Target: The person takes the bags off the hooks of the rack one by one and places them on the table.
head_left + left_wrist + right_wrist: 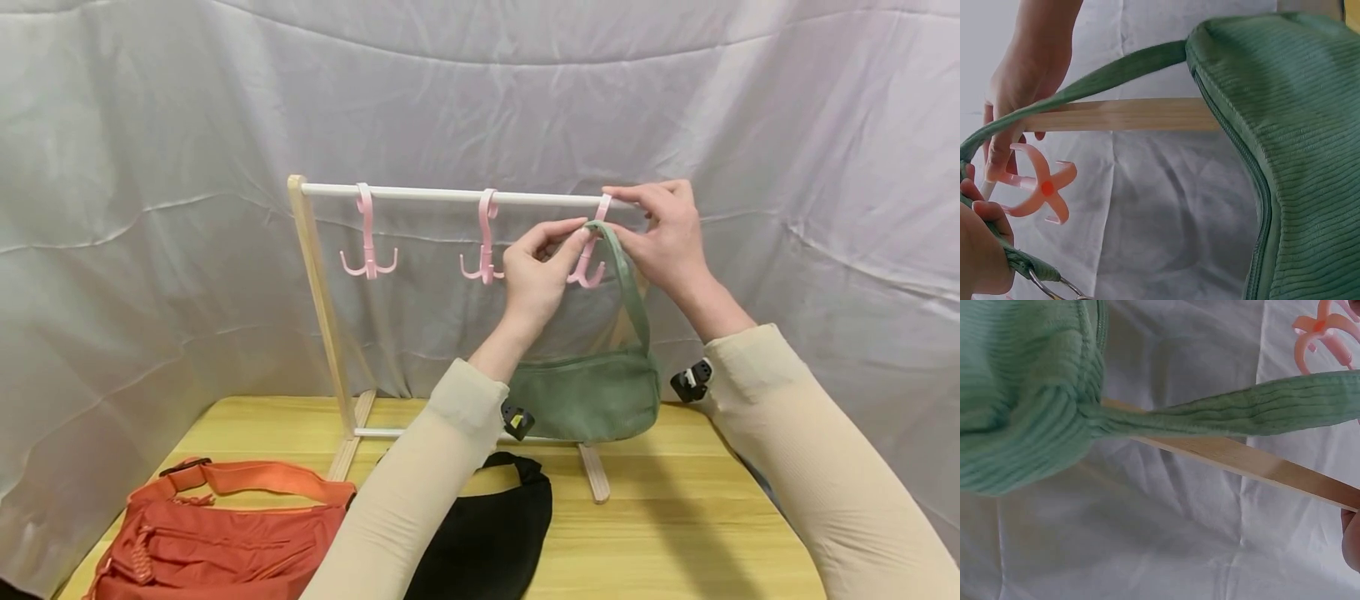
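My left hand (536, 271) pinches the strap (632, 292) of a green corduroy shoulder bag (585, 396) near its top. The bag hangs below, its zipper edge facing up. Beside the strap is a pink hook (588, 271) with several prongs, hung on the white rod (427, 194) of a small rack. With curled fingers, my right hand (667, 233) grips the rack's upper right corner, one fingertip on the rod by that hook. The left wrist view shows the right hand around the top of the wooden post (1141, 115); a metal ring (1044, 284) shows on the strap.
Two more pink hooks, one at left (368, 242) and one at the middle (487, 242), hang on the rod. An orange-red bag (225, 537) and a black bag (487, 537) lie in front on the wooden table (660, 533). Grey cloth (480, 100) hangs behind.
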`<state>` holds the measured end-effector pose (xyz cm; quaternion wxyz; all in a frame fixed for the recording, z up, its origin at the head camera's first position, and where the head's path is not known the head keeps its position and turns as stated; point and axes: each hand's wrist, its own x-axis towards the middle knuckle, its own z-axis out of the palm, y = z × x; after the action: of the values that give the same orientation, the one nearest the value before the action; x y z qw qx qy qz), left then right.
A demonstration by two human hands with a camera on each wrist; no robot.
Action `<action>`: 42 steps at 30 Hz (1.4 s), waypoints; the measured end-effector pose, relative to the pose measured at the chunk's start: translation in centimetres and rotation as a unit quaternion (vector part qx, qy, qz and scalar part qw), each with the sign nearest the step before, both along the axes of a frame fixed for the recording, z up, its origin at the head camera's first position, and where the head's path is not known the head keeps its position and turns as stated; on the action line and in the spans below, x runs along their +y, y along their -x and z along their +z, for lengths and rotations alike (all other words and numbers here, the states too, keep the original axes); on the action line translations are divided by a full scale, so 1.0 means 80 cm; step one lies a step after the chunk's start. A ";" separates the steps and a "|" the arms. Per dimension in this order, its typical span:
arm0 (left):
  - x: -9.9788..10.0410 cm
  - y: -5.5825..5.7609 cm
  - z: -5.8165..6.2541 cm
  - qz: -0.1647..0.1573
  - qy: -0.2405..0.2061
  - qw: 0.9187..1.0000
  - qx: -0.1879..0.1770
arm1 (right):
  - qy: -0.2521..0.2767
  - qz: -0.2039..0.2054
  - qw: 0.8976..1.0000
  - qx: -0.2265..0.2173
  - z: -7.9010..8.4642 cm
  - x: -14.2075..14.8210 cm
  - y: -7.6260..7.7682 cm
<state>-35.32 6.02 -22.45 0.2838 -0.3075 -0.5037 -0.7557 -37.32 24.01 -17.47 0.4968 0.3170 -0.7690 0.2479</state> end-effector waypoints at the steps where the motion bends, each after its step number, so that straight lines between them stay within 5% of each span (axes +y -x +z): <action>1: -0.001 -0.001 0.000 0.000 0.001 1.000 0.000 | 0.000 -0.001 1.000 0.000 0.000 0.000 0.000; 15: -0.015 -0.013 -0.014 0.004 0.018 1.000 -0.007 | -0.028 0.007 1.000 0.007 0.000 0.003 -0.003; 27: -0.035 -0.024 -0.025 -0.006 0.030 0.997 0.071 | -0.038 0.024 0.999 0.024 0.002 0.004 -0.002; 35: -0.051 -0.025 -0.033 0.082 0.092 0.983 0.133 | -0.036 0.010 0.999 0.003 0.001 0.010 -0.001; 42: -0.061 -0.023 -0.036 0.106 0.117 0.967 0.201 | -0.051 0.003 0.998 0.048 -0.017 0.017 0.000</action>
<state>-33.45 1.17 -25.36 0.4201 -0.4290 -0.5508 -0.5797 -37.32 25.35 -18.81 0.5156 0.3555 -0.7549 0.1946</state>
